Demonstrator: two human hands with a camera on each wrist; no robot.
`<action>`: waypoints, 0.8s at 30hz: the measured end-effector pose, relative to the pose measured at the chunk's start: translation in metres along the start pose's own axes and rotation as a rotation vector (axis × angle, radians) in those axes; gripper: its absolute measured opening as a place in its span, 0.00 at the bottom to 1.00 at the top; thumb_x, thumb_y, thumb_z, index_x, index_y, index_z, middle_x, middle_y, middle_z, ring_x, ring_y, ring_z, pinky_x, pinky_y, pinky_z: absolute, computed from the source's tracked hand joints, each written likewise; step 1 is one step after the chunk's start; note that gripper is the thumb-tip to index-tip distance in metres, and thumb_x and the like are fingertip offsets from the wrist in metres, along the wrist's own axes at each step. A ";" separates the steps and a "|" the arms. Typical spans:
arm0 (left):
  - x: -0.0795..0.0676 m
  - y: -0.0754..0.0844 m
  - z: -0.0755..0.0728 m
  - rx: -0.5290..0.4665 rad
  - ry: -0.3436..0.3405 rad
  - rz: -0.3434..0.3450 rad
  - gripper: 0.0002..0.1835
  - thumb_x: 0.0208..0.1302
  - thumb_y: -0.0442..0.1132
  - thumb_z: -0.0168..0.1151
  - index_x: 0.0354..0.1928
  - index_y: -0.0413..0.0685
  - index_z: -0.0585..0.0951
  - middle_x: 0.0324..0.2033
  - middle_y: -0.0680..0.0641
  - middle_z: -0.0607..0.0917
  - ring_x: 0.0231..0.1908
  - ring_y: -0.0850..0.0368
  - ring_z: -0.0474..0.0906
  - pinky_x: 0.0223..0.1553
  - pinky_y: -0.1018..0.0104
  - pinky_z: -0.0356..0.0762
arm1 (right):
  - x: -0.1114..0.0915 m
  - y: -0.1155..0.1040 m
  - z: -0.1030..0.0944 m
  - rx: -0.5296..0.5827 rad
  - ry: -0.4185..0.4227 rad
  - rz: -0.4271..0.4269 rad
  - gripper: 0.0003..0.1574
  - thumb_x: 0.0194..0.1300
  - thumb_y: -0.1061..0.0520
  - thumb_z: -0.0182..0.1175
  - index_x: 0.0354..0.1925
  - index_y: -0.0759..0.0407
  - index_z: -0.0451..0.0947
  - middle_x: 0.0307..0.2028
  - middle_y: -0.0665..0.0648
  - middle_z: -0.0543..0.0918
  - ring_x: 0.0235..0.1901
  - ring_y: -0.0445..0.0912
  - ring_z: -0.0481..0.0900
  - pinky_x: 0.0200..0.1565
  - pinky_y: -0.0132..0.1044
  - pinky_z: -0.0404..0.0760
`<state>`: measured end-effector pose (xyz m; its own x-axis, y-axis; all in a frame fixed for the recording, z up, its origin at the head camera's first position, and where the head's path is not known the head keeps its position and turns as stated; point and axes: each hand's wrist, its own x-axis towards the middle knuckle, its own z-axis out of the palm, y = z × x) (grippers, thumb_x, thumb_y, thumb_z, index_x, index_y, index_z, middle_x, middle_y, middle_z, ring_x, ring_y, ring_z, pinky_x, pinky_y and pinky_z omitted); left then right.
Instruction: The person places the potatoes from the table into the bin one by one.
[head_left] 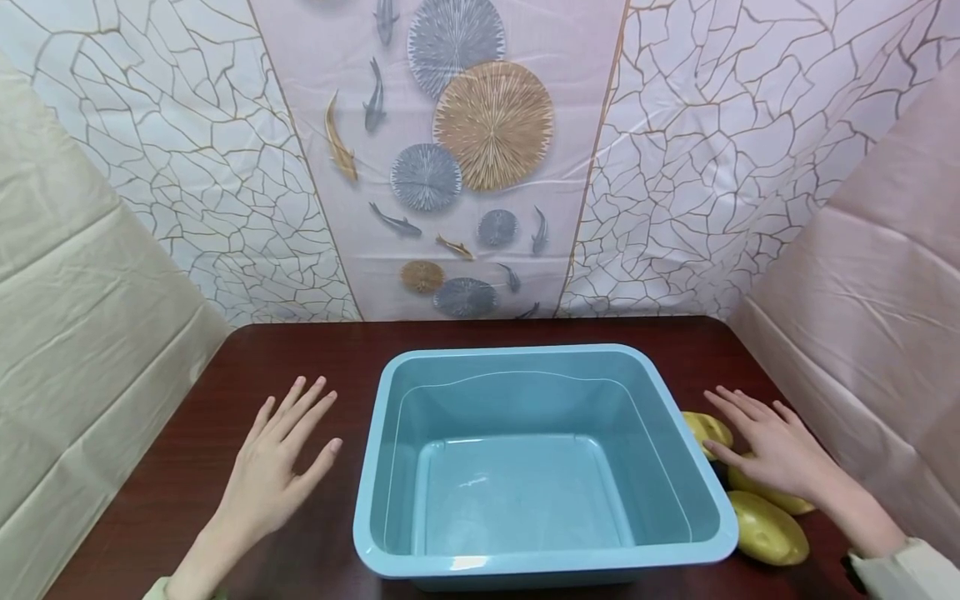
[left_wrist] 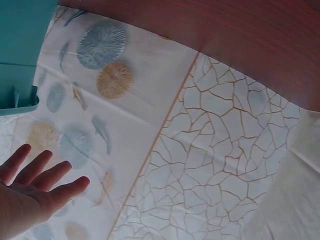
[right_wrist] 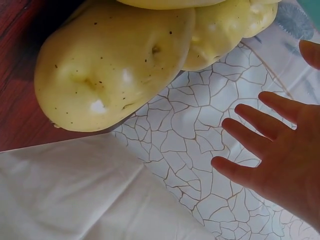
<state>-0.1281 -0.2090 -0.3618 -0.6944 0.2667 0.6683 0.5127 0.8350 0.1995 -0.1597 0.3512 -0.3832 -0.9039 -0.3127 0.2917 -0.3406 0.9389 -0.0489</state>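
Note:
A light blue plastic basin (head_left: 547, 560) stands in the middle of the dark table with nothing inside it. Left of it, my left hand (head_left: 264, 479) hovers with fingers straight and spread, holding nothing. On the other side my right hand (head_left: 783, 450) is also spread, above several yellow potatoes. One potato (head_left: 767, 529) lies by the basin's front right corner, another (head_left: 707, 431) by its right wall, and a third is partly hidden beneath my right hand. In the right wrist view a large speckled potato (right_wrist: 110, 70) shows close up, apart from the fingers.
The dark red wooden table (head_left: 300, 354) ends at a patterned cloth backdrop (head_left: 667, 192) with fish and round motifs. Plain cloth walls (head_left: 82, 333) slope up on the left and right sides. The potatoes lie close between the basin and the right cloth wall.

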 end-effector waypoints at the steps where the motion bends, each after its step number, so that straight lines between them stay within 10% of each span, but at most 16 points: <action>1: 0.001 0.001 0.000 -0.006 0.005 0.011 0.28 0.54 0.45 0.58 0.59 0.52 0.70 0.61 0.49 0.69 0.67 0.60 0.53 0.68 0.60 0.42 | 0.001 -0.001 0.000 0.000 0.001 0.001 0.43 0.53 0.40 0.59 0.62 0.56 0.61 0.58 0.67 0.68 0.60 0.59 0.62 0.53 0.64 0.53; 24: -0.001 0.032 -0.001 -0.070 -0.152 0.110 0.29 0.54 0.45 0.60 0.60 0.54 0.69 0.63 0.50 0.67 0.67 0.55 0.54 0.68 0.69 0.33 | 0.008 -0.008 -0.001 0.003 -0.021 -0.030 0.34 0.51 0.43 0.62 0.54 0.57 0.71 0.55 0.65 0.71 0.55 0.60 0.66 0.50 0.63 0.56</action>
<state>-0.1103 -0.1834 -0.3553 -0.6976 0.4285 0.5742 0.6198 0.7629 0.1837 -0.1639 0.3413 -0.3799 -0.8984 -0.3441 0.2728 -0.3688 0.9285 -0.0436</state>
